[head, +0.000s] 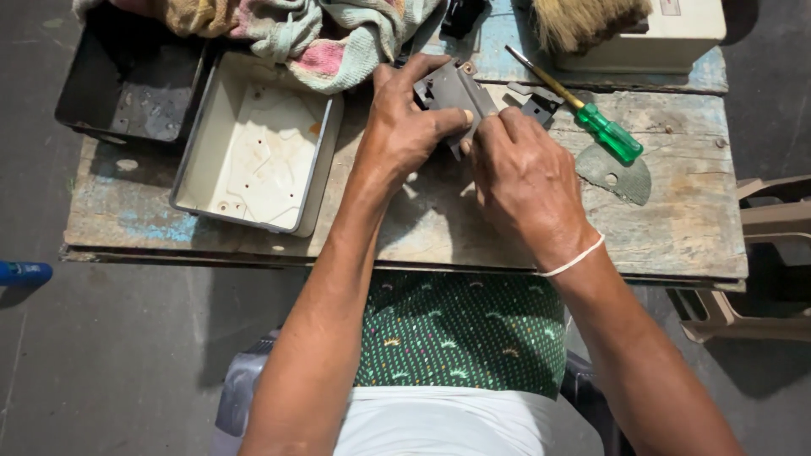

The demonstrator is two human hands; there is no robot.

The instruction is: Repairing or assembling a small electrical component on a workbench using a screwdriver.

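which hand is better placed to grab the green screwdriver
Right, probably. The right hand lies nearer the green screwdriver, while the left hand grips the grey part from the far side.

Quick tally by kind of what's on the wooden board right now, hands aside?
Dark grey part held in both hands: 1
Green-handled screwdriver: 1
Trays: 2, white tray and dark tray
Cloth bundle: 1
Brush: 1
Cream box: 1
Grey flat half-round piece: 1
Total: 8
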